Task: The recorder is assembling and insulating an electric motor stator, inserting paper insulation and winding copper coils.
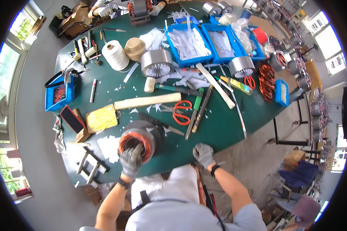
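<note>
A motor stator (152, 133) with a dark grey body and orange-copper windings lies on its side at the near edge of the green table, its bore facing me. My left hand (131, 162), in a grey glove, reaches into that opening; at least one finger is stretched out against the winding, and other fingertips are partly hidden. At the table's front edge, to the right, my gloved right hand (204, 155) is curled closed; whatever lies within its fingers is hidden. Beyond the stator are a dark-handled knife (164, 125), red-handled scissors (180, 112) and a pale flat stick (148, 101).
Left of the stator are a yellow tray (102, 119), a phone (72, 120) and a metal frame (90, 165). Blue bins (189, 61) of white strips, a thread cone (115, 56) and another stator (157, 63) stand farther back. Across the table, a person's gloved hand (104, 11) shows.
</note>
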Available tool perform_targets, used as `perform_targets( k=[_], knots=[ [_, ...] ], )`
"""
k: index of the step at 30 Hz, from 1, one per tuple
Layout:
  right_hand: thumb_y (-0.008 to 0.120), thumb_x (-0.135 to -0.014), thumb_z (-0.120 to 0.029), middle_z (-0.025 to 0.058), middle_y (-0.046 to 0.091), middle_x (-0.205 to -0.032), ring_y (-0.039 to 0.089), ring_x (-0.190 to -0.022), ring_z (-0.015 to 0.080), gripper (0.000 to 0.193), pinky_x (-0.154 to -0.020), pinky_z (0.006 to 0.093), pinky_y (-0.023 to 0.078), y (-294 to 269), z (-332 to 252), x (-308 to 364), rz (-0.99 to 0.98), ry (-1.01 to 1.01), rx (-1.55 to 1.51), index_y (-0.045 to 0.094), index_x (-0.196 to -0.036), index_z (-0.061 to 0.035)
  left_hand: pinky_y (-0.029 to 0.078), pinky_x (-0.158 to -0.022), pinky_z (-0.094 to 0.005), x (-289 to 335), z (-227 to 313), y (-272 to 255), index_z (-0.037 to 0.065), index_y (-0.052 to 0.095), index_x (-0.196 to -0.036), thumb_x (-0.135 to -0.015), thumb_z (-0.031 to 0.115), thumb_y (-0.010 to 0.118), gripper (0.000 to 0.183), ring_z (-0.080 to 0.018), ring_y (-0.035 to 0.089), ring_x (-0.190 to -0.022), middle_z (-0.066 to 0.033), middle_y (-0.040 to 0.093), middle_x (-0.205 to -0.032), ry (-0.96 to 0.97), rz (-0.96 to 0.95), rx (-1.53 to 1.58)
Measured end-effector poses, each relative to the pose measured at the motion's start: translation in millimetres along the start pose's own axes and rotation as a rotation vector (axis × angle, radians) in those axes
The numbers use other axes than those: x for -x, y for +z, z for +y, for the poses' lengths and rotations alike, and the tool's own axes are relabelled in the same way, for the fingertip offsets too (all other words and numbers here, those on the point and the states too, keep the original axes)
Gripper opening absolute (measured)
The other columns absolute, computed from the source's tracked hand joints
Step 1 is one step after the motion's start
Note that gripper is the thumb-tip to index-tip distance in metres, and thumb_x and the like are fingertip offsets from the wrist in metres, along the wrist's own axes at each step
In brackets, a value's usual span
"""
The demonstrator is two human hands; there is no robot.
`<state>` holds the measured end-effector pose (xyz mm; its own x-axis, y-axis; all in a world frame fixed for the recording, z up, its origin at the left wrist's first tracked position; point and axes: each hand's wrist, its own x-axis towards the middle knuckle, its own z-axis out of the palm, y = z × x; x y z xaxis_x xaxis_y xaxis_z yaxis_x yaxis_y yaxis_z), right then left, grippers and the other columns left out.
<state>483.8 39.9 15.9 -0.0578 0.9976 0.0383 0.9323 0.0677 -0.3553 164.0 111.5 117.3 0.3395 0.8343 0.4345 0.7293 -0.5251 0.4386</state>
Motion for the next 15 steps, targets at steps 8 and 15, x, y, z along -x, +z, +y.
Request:
perform_targets(
  k=[8, 15],
  knots=[
    [0.058, -0.079, -0.010, 0.0165, 0.055, -0.080, 0.054, -0.075, 0.0336, 0.005, -0.068, 0.0405, 0.045, -46, 75, -104, 0.519, 0.132, -0.205, 0.057, -0.080, -0.0053, 0.045, -0.079, -0.0383, 22, 15, -38, 0.006, 0.059, -0.096, -0.085, 0.007, 0.052, 0.013, -0.0263, 0.060, -0.078, -0.0093, 0.063, -0.085, -0.427, 0.114, 0.116],
    [0.054, -0.082, -0.021, 0.0176, 0.060, -0.089, 0.056, -0.080, 0.0369, 0.019, -0.074, 0.0464, 0.045, -70, 173, -210, 0.697, 0.144, 0.149, 0.061, -0.090, -0.0056, 0.042, -0.076, -0.0282, 24, 71, -82, 0.004, 0.055, -0.092, -0.088, 0.007, 0.046, 0.010, -0.0151, 0.053, -0.079, -0.0061, 0.059, -0.086, -0.867, 0.235, 0.613]
  ],
)
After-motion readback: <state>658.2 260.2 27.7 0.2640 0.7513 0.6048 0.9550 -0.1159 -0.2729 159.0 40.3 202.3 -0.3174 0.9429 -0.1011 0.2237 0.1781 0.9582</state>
